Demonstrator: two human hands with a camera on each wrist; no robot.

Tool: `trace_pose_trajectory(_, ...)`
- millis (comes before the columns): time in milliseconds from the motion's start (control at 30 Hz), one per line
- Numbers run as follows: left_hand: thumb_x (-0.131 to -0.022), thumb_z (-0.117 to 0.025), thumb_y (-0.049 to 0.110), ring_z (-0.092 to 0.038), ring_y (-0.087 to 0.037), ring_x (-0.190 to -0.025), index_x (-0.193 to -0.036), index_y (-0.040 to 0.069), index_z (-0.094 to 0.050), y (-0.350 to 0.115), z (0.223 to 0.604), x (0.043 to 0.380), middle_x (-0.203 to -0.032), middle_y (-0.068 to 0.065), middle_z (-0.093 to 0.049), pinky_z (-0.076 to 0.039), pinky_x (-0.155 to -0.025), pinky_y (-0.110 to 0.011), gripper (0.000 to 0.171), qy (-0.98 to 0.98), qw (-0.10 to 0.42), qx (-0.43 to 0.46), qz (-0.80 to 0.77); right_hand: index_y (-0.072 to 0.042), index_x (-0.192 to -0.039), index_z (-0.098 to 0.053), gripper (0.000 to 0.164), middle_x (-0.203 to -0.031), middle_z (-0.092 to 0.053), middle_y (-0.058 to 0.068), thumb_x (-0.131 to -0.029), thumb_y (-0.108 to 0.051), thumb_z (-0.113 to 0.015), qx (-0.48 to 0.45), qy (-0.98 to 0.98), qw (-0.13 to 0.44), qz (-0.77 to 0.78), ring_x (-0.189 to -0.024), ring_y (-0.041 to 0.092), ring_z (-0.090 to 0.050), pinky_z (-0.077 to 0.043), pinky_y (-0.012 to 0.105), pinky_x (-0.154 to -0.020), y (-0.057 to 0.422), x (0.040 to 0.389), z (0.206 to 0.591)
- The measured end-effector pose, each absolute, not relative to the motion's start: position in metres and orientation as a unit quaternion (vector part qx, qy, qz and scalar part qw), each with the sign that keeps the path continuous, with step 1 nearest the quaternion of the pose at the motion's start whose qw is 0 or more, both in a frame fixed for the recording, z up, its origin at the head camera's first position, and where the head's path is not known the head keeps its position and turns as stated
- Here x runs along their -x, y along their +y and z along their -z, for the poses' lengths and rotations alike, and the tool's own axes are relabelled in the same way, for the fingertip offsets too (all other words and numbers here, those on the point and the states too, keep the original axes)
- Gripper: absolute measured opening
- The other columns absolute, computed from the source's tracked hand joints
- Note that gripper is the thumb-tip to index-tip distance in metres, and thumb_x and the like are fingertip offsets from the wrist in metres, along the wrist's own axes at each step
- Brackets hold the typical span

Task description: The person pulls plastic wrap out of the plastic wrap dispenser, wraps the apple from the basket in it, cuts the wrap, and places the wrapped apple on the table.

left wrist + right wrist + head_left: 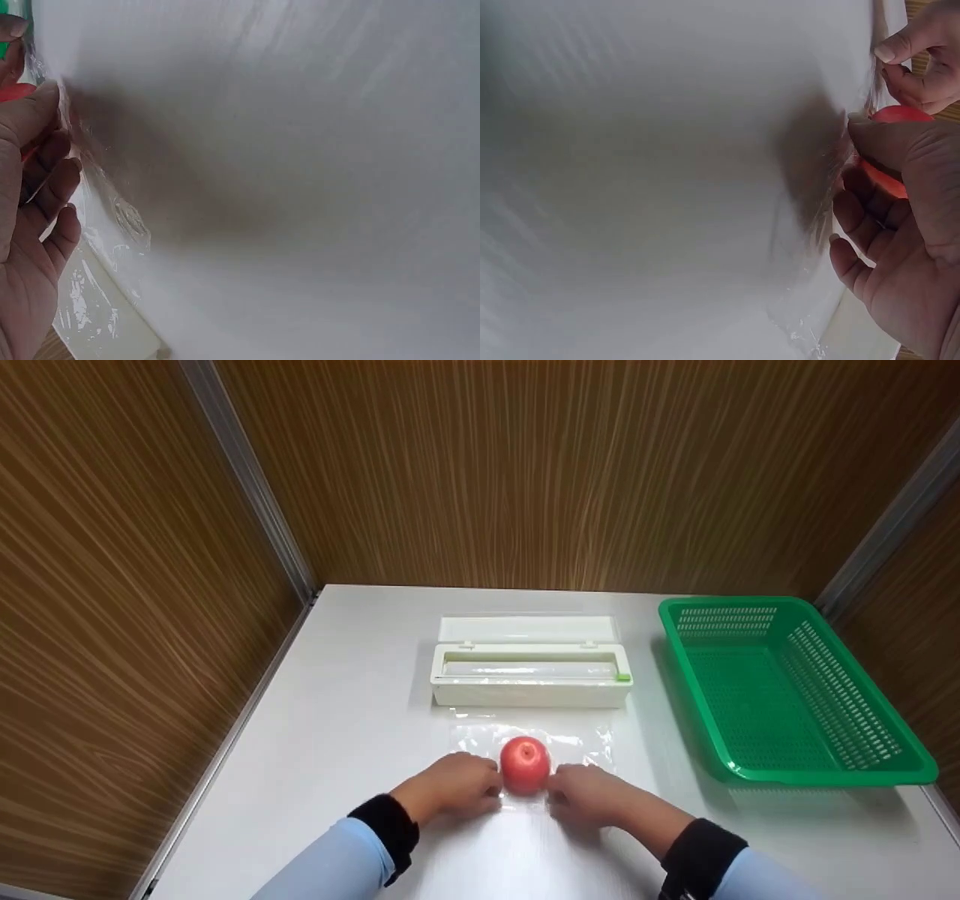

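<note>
A round red fruit that looks like an apple point(525, 766) sits on a sheet of clear plastic wrap point(592, 739) in the head view. My left hand point(461, 784) is just left of the apple and pinches the near edge of the wrap between thumb and fingers. On the other side my right hand point(589, 795) pinches the same edge. In the left wrist view the wrap point(124, 214) hangs in folds from the left hand point(34, 202). The right wrist view has the right thumb point(900, 142) in front of part of the apple point(900, 114).
Behind the apple stands a white wrap dispenser point(529, 695), its lid point(525, 628) folded back, with a roll point(532, 669) inside and a green slider point(623, 677) at its right end. A green plastic basket point(690, 682) is at the right. Wood-patterned panels point(525, 472) surround the white table point(330, 690).
</note>
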State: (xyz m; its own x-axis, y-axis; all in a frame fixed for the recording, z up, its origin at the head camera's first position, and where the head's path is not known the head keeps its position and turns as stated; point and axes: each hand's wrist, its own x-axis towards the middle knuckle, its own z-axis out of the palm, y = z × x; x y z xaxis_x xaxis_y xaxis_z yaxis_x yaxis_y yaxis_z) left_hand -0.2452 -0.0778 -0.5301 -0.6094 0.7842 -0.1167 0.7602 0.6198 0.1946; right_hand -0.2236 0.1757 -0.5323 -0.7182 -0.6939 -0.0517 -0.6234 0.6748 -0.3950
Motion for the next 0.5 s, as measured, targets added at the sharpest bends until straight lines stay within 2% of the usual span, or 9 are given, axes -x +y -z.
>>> trace_pose_trajectory(133, -0.087, -0.066, 0.034, -0.047, -0.008, -0.064, -0.075, 0.022, -0.060, -0.0758, 0.5319, 0.2437, -0.072, 0.011, -0.049, -0.040, -0.059, -0.026, 0.018, 0.896, 0.087, -0.429, -0.075, -0.012, -0.086, -0.059, 0.003, -0.069, -0.047, -0.008, -0.087, -0.011, -0.061, 0.340, 0.913, 0.113, 0.198, -0.065, 0.012, -0.046, -0.043, 0.031, -0.062, 0.1767, 0.2265, 0.5282)
trace_pose_trajectory(267, -0.085, -0.068, 0.039, -0.049, -0.007, -0.066, -0.080, 0.022, -0.061, -0.0731, 0.5370, 0.2407, -0.075, 0.013, -0.050, -0.042, -0.063, -0.026, 0.019, 0.894, 0.080, -0.434, -0.076, -0.012, -0.089, -0.053, 0.005, -0.066, -0.045, -0.006, -0.092, -0.012, -0.058, 0.310, 0.921, 0.113, 0.208, -0.064, 0.014, -0.046, -0.042, 0.033, -0.061, 0.1771, 0.2266, 0.5253)
trace_pose_trajectory(500, -0.090, -0.062, 0.025, -0.051, -0.007, -0.066, -0.079, 0.022, -0.062, -0.0746, 0.5317, 0.2426, -0.072, 0.012, -0.053, -0.045, -0.066, -0.027, 0.011, 0.896, 0.049, -0.429, -0.102, -0.015, -0.093, -0.050, 0.008, -0.070, -0.051, -0.006, -0.092, -0.012, -0.058, 0.278, 0.927, 0.097, 0.233, -0.066, 0.014, -0.050, -0.044, 0.033, -0.062, 0.1791, 0.2260, 0.5271)
